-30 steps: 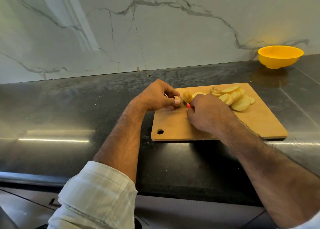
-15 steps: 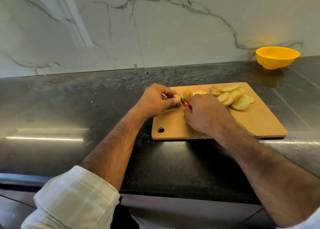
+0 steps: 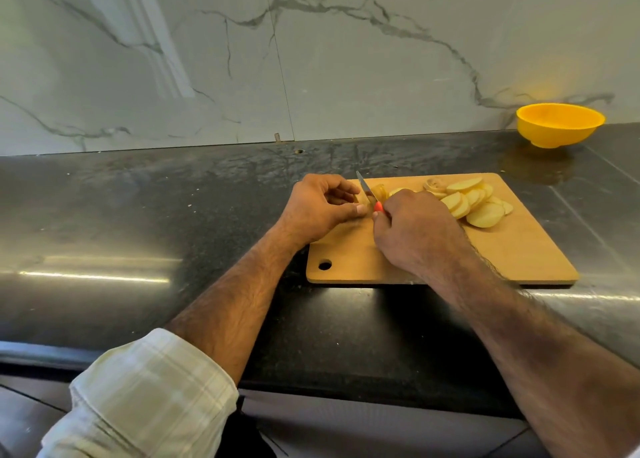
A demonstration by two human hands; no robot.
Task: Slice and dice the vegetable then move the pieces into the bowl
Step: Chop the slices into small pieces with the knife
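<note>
Your left hand (image 3: pixel 323 206) curls its fingers around the uncut end of the potato (image 3: pixel 375 192) on the cutting board (image 3: pixel 519 249). Your right hand (image 3: pixel 415 230) grips the knife (image 3: pixel 367 191), blade against the potato. Cut slices (image 3: pixel 474 203) lie just right of that hand. The bowl (image 3: pixel 559 125) stands well beyond, on the surface (image 3: pixel 138 215).

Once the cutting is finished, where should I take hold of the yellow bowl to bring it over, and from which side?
Probably by the rim of the yellow bowl, on its near left side, facing the cutting board. It stands upright and open on a narrow foot, close to the wall, so a pinch grip over the rim looks easiest.
</note>
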